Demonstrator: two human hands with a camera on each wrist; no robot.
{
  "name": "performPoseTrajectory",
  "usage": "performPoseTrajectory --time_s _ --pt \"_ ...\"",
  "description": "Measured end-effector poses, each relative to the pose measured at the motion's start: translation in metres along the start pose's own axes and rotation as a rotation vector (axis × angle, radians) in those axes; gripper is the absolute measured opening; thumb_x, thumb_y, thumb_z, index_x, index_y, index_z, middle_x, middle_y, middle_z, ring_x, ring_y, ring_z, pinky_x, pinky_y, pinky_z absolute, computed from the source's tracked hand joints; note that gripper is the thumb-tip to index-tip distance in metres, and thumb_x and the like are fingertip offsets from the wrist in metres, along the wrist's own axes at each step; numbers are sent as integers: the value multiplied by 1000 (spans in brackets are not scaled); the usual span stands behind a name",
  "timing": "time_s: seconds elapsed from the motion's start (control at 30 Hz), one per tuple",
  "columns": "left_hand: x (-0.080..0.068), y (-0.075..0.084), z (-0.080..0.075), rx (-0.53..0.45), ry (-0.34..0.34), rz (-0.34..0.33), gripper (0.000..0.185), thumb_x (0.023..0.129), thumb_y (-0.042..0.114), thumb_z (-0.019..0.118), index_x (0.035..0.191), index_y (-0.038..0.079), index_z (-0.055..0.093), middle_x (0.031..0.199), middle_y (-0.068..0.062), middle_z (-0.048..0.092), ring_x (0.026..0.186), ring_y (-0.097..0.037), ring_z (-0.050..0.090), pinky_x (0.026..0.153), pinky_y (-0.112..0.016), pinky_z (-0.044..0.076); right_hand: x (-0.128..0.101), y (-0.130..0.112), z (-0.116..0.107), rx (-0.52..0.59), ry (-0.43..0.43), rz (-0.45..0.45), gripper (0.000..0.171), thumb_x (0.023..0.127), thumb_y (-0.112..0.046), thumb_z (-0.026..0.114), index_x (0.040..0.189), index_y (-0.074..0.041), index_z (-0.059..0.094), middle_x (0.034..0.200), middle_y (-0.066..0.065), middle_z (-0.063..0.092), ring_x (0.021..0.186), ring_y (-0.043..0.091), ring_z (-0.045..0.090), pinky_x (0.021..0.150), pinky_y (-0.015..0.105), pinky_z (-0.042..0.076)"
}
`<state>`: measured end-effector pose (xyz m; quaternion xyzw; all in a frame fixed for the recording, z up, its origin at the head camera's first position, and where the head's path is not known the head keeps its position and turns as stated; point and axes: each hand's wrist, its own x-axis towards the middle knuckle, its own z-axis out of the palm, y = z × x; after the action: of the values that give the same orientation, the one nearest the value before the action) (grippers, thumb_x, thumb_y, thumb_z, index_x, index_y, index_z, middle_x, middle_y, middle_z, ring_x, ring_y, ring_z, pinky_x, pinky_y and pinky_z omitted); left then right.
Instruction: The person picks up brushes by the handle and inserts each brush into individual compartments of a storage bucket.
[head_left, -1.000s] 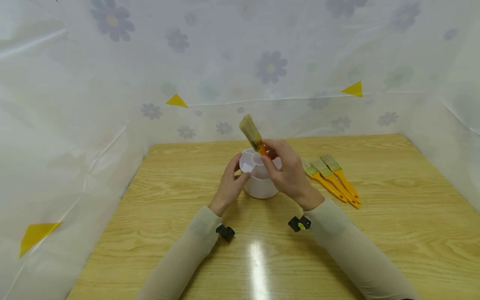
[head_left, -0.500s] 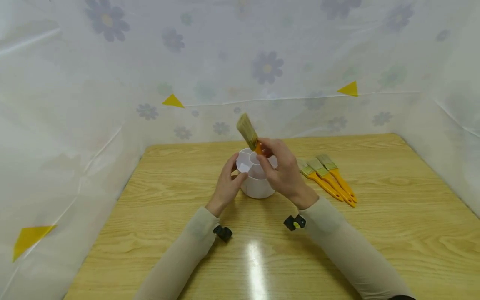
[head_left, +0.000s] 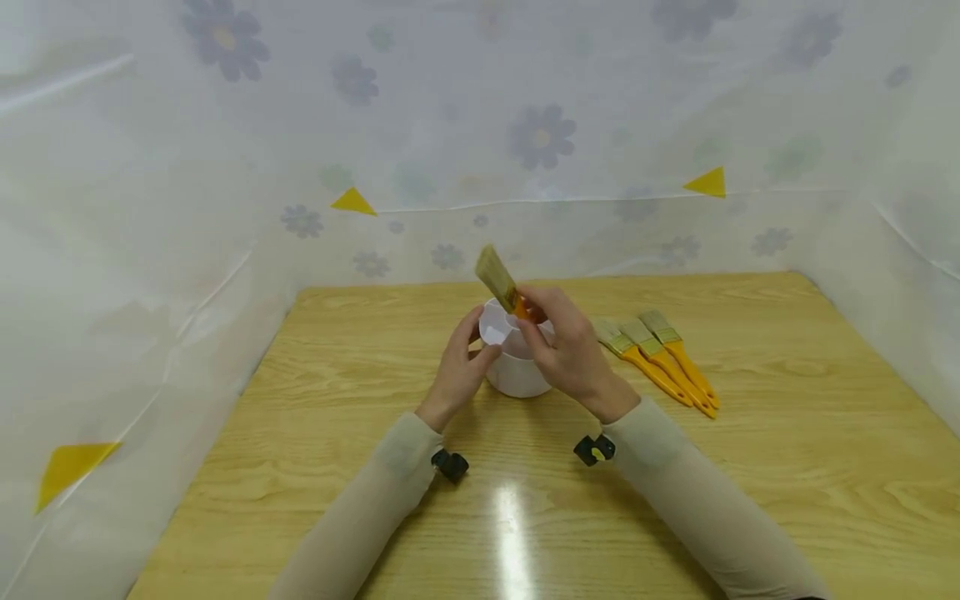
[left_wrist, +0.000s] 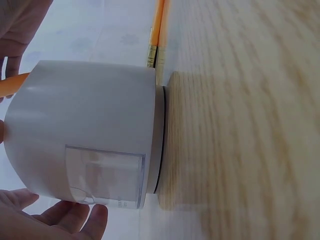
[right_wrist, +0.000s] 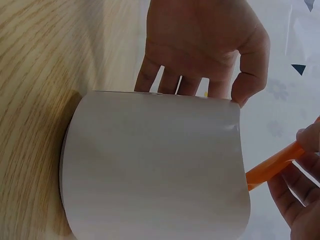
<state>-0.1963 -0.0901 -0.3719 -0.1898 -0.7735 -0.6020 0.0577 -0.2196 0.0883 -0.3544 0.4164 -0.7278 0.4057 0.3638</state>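
While my left hand [head_left: 459,372] cups the white holder [head_left: 516,360] at frame centre, my right hand [head_left: 567,350] pinches the brush [head_left: 504,287] by its orange handle, its lower end inside the holder.

The table [head_left: 750,467] is light wood-grain, glossy enough to throw back a bright streak of light. The white holder [head_left: 517,371] looks like smooth, matt plastic with a clear plastic window low on its wall. The brushes [head_left: 660,358] lying to the right have glossy orange handles, dull brass-coloured metal bands and pale bristles. Thin, shiny plastic sheeting [head_left: 525,125] printed with flowers hangs behind.
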Motion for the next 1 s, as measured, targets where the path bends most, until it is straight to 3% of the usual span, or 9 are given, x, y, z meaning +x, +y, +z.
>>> performPoseTrajectory --time_s 0.57,1.0 --pt "0 0 0 -6 -21 11 59 94 -2 51 147 -6 25 141 -32 34 126 -46 40 96 -55 42 -13 7 -1 -33 -102 17 45 85 5 65 128 1 52 108 15 58 85 21 58 71 36 54" --pt "0 0 0 5 -14 28 57 93 1 52 146 -2 31 139 -26 39 125 -45 43 94 -53 45 -18 10 1 -46 -132 32 51 83 5 68 131 -1 51 106 14 59 79 19 56 61 35 54"
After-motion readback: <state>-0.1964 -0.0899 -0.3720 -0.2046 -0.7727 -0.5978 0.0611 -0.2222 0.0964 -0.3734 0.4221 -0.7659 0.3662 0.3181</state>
